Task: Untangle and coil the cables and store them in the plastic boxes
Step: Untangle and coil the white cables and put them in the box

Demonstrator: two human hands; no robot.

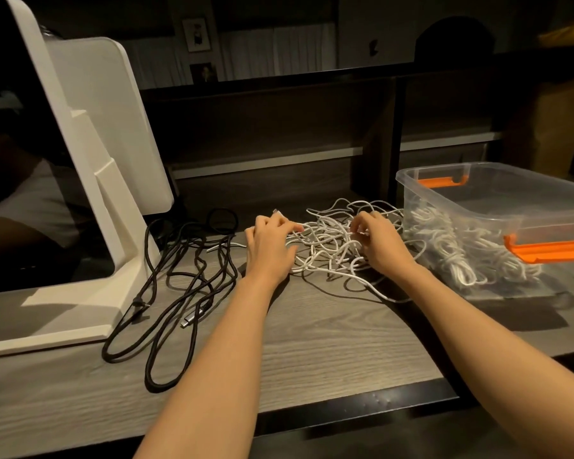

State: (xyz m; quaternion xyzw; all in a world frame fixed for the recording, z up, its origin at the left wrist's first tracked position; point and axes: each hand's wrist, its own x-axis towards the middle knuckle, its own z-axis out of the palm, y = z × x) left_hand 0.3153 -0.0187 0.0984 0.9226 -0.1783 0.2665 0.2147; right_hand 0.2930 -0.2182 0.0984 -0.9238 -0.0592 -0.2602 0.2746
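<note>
At nine o'clock from our hands we see a white machine (90, 154) with a dark glossy panel, standing on the grey wood-grain desk (312, 342). Just beside its base, at about eight o'clock from the middle of the desk, lies a loose black cable (179, 286), spread in long loops, its metal plug (189, 319) resting flat on the desk among them. In the middle lies the tangle of white cables (328, 246), a flat knot of thin strands on the desk surface. Our left hand (269, 246) rests on the nine o'clock edge of that tangle, knuckles up, fingers curled down into the strands; a white plug end shows just past its fingertips at twelve o'clock, and we cannot tell whether the fingers actually pinch a strand or only press on them. Our right hand (378, 240) sits on the three o'clock side of the tangle, thumb and forefinger drawn narrow together and pinching a white strand. At three o'clock from that hand, touching the edge of the tangle, stands a clear plastic box (478, 207) with orange latches (544, 250); coiled white cables (461, 250) already lie inside it, seen through the wall.
</note>
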